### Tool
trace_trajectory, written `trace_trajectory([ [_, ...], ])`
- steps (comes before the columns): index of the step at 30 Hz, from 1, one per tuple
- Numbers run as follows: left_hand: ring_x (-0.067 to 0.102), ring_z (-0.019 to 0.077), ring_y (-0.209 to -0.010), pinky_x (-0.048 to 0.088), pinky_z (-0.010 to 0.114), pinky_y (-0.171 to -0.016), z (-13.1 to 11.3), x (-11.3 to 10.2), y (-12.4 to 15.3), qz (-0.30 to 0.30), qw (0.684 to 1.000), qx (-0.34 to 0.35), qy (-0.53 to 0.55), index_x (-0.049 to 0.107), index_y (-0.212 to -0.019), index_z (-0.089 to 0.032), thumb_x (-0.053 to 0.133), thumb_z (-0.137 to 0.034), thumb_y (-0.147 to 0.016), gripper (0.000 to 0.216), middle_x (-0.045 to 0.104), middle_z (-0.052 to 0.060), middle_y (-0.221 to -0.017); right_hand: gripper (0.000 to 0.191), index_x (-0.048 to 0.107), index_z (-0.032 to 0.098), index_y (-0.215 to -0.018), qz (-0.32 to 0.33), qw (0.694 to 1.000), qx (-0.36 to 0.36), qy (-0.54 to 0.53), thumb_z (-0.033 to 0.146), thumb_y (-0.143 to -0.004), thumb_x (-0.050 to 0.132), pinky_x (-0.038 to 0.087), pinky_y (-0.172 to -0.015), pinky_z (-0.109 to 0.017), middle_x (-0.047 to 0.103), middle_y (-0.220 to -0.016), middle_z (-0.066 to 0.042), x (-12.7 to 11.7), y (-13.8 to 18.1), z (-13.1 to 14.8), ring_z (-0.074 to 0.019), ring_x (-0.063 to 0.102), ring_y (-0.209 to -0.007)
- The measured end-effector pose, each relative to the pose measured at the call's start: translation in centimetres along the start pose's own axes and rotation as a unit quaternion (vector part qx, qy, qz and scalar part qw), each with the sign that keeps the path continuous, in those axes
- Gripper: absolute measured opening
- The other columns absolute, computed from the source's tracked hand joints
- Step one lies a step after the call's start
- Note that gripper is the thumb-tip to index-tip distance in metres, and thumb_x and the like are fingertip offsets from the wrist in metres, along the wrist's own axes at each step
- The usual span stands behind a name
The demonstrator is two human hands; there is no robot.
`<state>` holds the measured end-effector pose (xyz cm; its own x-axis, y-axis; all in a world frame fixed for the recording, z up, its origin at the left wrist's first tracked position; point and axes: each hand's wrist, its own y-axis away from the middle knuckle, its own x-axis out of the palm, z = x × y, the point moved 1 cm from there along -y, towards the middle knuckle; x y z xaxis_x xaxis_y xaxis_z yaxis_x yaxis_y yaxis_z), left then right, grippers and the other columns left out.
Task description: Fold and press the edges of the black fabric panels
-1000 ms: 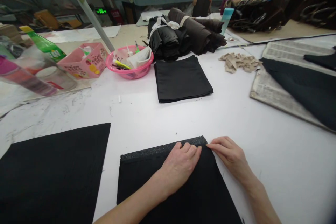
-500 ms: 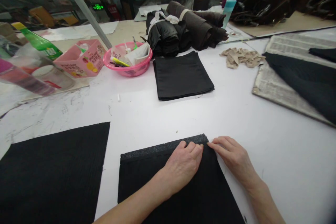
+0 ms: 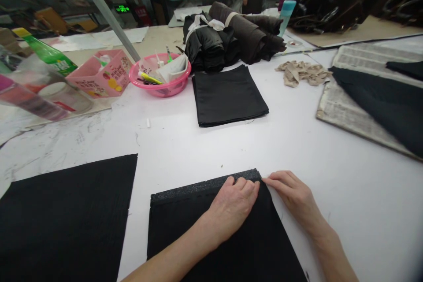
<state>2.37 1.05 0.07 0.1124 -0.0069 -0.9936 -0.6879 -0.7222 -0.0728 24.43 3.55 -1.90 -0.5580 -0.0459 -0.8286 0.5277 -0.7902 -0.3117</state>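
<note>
The left hand (image 3: 233, 205), its grip unclear, is now nearer the right hand (image 3: 292, 194), which pinches the black cloth (image 3: 256, 244).

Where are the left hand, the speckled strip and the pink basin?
Left hand (image 3: 233, 205): head view, back of the hand.
Speckled strip (image 3: 190, 189): head view, bare stretch along the black cloth's far edge (image 3: 172, 233).
Pink basin (image 3: 162, 90): head view, near outer wall.

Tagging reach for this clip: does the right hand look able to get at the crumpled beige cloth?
Probably, with a stretch: only white tabletop lies between the crumpled beige cloth and the right hand, at the strip-edged black fabric.
</note>
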Motion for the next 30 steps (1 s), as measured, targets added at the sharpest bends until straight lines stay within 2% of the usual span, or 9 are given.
trace_trajectory([
  [4, 0.049, 0.0199, -0.092, 0.041, 0.036, -0.078, -0.07, 0.11, 0.06, 0.006, 1.000, 0.000, 0.005, 0.035, -0.140, -0.009, 0.034, -0.015, -0.100, 0.041, 0.053, 0.008, -0.104, 0.025, 0.062, 0.026, -0.118, -0.022, 0.999, 0.031, -0.030, 0.016, -0.097, 0.053, 0.049, -0.085, -0.033, 0.059, -0.107, -0.005, -0.02, -0.01, -0.13, -0.0183, 0.057, -0.097],
  [12, 0.049, 0.0202, -0.091, 0.040, 0.036, -0.078, -0.01, -0.21, 0.02, 0.006, 1.000, -0.001, 0.013, 0.037, -0.138, -0.009, 0.035, -0.015, -0.098, 0.040, 0.052, 0.007, -0.102, 0.025, 0.066, 0.025, -0.111, 0.000, 0.998, -0.022, 0.066, 0.015, -0.100, 0.046, 0.048, -0.083, -0.035, 0.062, -0.101, -0.005, 0.14, -0.29, 0.20, -0.0184, 0.057, -0.093],
  [17, 0.049, 0.0206, -0.092, 0.040, 0.035, -0.077, -0.14, -0.10, 0.02, 0.007, 1.000, -0.009, 0.009, 0.036, -0.139, -0.010, 0.035, -0.016, -0.099, 0.041, 0.053, 0.008, -0.103, 0.025, 0.062, 0.024, -0.116, 0.024, 0.997, -0.024, 0.068, 0.017, -0.101, 0.044, 0.046, -0.087, -0.037, 0.059, -0.108, -0.006, 0.11, 0.20, -0.08, -0.0193, 0.054, -0.100],
  [30, 0.049, 0.0203, -0.092, 0.041, 0.035, -0.077, -0.34, -0.43, -0.54, 0.038, 0.999, -0.021, 0.000, 0.036, -0.138, -0.013, 0.040, -0.018, -0.096, 0.042, 0.051, 0.007, -0.102, 0.031, 0.062, 0.027, -0.118, 0.012, 0.997, -0.030, 0.071, 0.013, -0.100, 0.042, 0.050, -0.085, -0.037, 0.060, -0.109, -0.006, -0.43, -0.03, 0.42, -0.0199, 0.057, -0.100],
])
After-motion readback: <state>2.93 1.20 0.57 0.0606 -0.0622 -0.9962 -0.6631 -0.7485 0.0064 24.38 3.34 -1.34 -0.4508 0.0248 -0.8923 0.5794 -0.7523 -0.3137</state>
